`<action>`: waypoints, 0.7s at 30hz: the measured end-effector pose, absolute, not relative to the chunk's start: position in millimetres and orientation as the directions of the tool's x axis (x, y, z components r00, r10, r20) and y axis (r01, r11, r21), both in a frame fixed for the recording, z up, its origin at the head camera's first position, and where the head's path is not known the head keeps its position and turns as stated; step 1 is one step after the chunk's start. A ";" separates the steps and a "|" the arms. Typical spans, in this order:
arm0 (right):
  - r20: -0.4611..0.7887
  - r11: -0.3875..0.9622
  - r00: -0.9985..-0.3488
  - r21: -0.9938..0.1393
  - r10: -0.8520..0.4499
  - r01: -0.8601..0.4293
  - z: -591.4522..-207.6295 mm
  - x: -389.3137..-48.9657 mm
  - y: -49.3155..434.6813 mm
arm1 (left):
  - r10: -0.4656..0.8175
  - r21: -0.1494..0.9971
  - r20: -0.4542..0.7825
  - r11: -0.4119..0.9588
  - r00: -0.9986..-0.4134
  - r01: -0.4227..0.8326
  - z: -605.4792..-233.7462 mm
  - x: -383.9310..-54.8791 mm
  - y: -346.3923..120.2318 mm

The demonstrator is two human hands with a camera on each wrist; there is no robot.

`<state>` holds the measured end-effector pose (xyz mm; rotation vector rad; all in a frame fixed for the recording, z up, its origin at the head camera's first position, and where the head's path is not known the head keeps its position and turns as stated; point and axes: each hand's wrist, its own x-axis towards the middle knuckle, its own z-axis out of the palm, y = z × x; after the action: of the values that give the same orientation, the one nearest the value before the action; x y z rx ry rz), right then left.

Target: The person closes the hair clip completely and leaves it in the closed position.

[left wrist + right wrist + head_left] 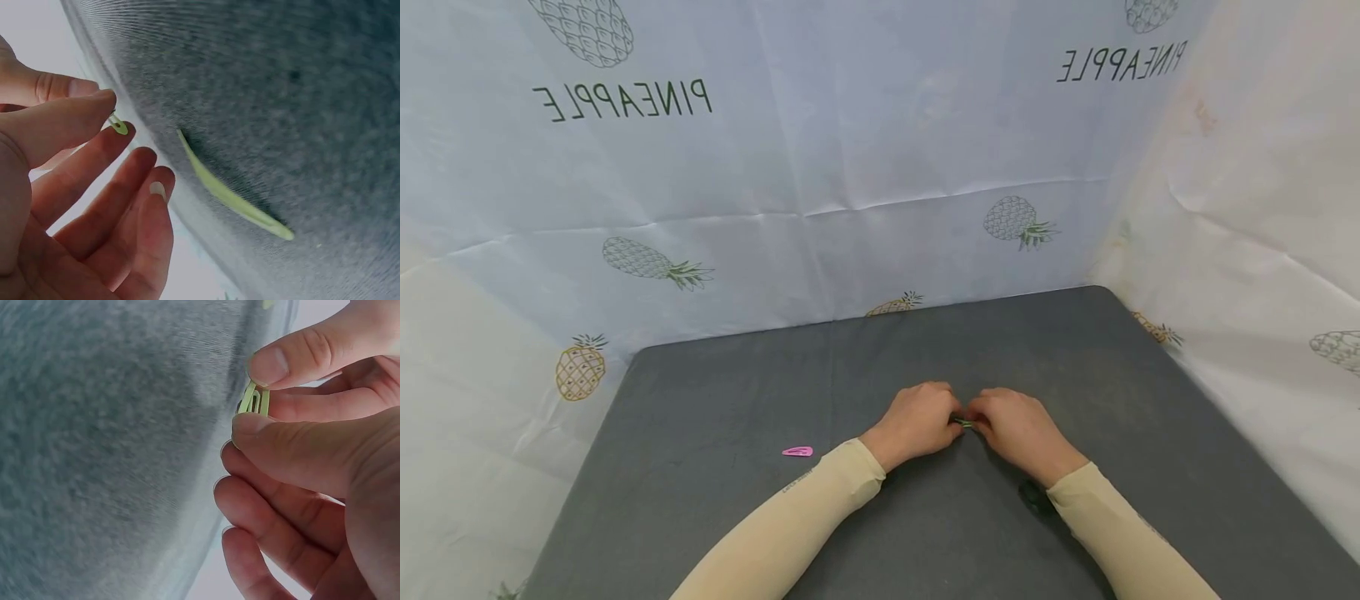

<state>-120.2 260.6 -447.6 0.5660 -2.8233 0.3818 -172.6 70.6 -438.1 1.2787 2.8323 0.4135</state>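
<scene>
A light green snap hair clip (255,401) is held up between both hands, with its slotted middle showing in the right wrist view. My left hand (921,418) pinches one end between thumb and finger. At the other end, my right hand (1021,429) grips it the same way, thumb facing the left thumb. One rounded tip of the held clip (119,125) pokes past the thumbs in the left wrist view; the rest is covered by fingers. Below the hands lies a slim yellow-green strip (234,200), curved and tapering, on the grey surface.
A pink snap hair clip (797,452) lies on the dark grey table (715,400), left of the left forearm. White curtains (820,150) printed with pineapples stand along the back and both sides of the table.
</scene>
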 end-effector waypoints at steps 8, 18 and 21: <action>0.335 0.888 -0.873 -0.170 -0.355 -0.427 -435.2 -115.1 260.7 | 0.761 0.255 0.128 0.595 -0.637 0.762 -424.5 -176.0 67.4; 0.374 0.881 -0.848 -0.143 -0.374 -0.452 -424.2 -109.6 260.5 | 0.779 0.273 0.118 0.572 -0.616 0.774 -411.0 -170.0 67.1; 0.381 0.878 -0.842 -0.135 -0.382 -0.460 -424.6 -107.6 261.0 | 0.783 0.263 0.117 0.569 -0.611 0.779 -410.7 -166.7 67.0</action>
<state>-107.6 261.0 -424.6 0.6262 -2.7024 0.3150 -166.7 67.0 -410.7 1.3795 2.7719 0.4551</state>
